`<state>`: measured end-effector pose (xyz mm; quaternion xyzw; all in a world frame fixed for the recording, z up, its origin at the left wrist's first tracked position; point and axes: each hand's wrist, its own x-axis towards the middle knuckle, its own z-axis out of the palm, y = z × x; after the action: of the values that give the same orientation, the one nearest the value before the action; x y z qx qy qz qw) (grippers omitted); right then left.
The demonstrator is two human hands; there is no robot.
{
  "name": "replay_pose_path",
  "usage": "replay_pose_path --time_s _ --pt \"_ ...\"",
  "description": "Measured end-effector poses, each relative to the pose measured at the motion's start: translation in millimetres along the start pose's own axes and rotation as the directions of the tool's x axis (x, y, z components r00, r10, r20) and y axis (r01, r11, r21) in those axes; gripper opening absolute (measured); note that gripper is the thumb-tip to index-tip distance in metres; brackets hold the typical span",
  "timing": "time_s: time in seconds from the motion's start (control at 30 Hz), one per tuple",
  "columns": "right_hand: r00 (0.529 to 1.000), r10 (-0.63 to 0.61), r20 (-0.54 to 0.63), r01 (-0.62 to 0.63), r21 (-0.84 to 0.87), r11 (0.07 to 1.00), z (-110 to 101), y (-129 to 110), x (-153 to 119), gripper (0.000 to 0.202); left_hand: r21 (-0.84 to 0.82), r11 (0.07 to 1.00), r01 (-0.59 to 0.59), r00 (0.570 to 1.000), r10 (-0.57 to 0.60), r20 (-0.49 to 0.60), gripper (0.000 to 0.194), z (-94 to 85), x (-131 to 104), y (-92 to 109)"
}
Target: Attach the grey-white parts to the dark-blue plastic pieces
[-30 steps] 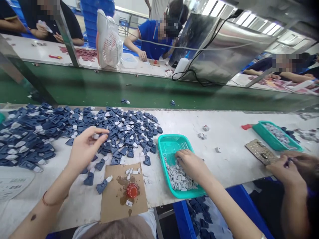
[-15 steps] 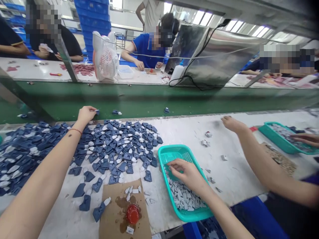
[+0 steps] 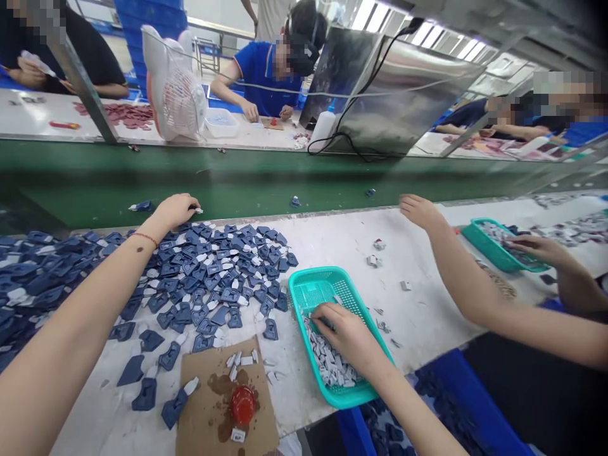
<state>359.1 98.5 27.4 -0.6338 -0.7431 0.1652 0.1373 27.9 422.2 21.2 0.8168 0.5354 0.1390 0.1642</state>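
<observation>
Left hand (image 3: 175, 210) has shifted from above the navy pieces (image 3: 234, 318) to the bench's (image 3: 332, 234) far edge; fingers meet a white tip (image 3: 199, 211), pinch unclear. Right hand (image 3: 346, 334) in teal basket (image 3: 349, 399), fingers curled over white pieces (image 3: 327, 362), grip hidden. Risk: wrist pressure could tip basket at near edge, spilling contents.

The left hand (image 3: 176, 210) has been moved to the green belt (image 3: 247, 180), left of centre. Another blue piece (image 3: 370, 192) is now seen on it, right of centre.
</observation>
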Motion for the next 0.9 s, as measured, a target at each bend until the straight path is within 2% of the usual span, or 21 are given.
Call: replay_pose_path --time_s 0.13,0.2,0.27,0.3,0.33,0.37,0.4,0.43,0.5,0.57,0.67,0.77,0.9 --pt "1.0 0.002 -0.023 -0.002 -0.027 1.0 -0.4 -1.6 1.7 0.018 -0.108 0.991 0.081 0.989 -0.093 -0.114 0.02 -9.0 -13.8 5.6" --pt "1.0 0.006 -0.029 -0.007 -0.021 1.0 -3.5 -4.4 0.7 0.017 -0.185 0.977 0.108 0.973 -0.142 -0.18 0.027 -16.7 -30.5 13.7" --pt "0.998 0.017 -0.067 -0.015 0.019 1.0 -6.9 -13.0 -2.2 0.015 -0.341 0.934 0.106 0.957 -0.188 -0.219 0.032 -25.4 -55.6 27.1" --pt "0.995 0.022 -0.098 -0.016 0.058 0.998 -8.2 -20.5 -4.4 0.014 -0.456 0.885 0.094 0.951 -0.214 -0.221 0.033 -29.6 -71.5 35.7" --pt "0.992 0.026 -0.126 -0.012 0.106 0.994 -8.8 -30.3 -7.2 0.013 -0.624 0.778 0.07 0.943 -0.255 -0.212 0.031 -33.4 -89.3 45.4" --pt "0.989 0.023 -0.145 0.001 0.159 0.987 -8.4 -42.2 -10.5 0.012 -0.778 0.627 0.047 0.94 -0.292 -0.179 0.028 -36.5 -108.9 55.6" --pt "0.989 0.009 -0.147 0.022 0.209 0.978 -6.9 -55.8 -14.3 0.011 -0.869 0.492 0.046 0.935 -0.327 -0.136 0.026 -38.3 -129.9 66.1" --pt "0.992 -0.018 -0.122 0.048 0.249 0.967 -4.2 -70.2 -18.2 0.01 -0.916 0.396 0.066 0.927 -0.363 -0.091 0.024 -38.5 -151.8 76.2" --pt "0.995 -0.097 -0.038 0.104 0.317 0.943 4.8 -98.3 -26.1 0.011 -0.956 0.264 0.129 0.924 -0.383 0.019 0.027 -33.1 -196.4 93.5" --pt "0.987 -0.154 0.036 0.131 0.355 0.925 16.5 -120.5 -32.3 0.012 -0.97 0.152 0.192 0.919 -0.375 0.124 0.03 -20.3 -238.9 105.4" --pt "0.975 -0.198 0.101 0.158 0.314 0.936 32.1 -137.7 -36.4 0.013 -0.962 0.026 0.273 0.878 -0.416 0.238 0.031 5.4 -292.3 114.6" --pt "0.964 -0.232 0.132 0.199 0.225 0.954 41.2 -141.3 -36.9 0.015 -0.951 -0.026 0.309 0.846 -0.45 0.287 0.03 26.7 -329.5 120.0" --pt "0.956 -0.25 0.152 0.231 0.137 0.963 46.8 -141.9 -37.7 0.019 -0.942 -0.059 0.329 0.819 -0.479 0.316 0.031 40.2 -354.8 126.9"
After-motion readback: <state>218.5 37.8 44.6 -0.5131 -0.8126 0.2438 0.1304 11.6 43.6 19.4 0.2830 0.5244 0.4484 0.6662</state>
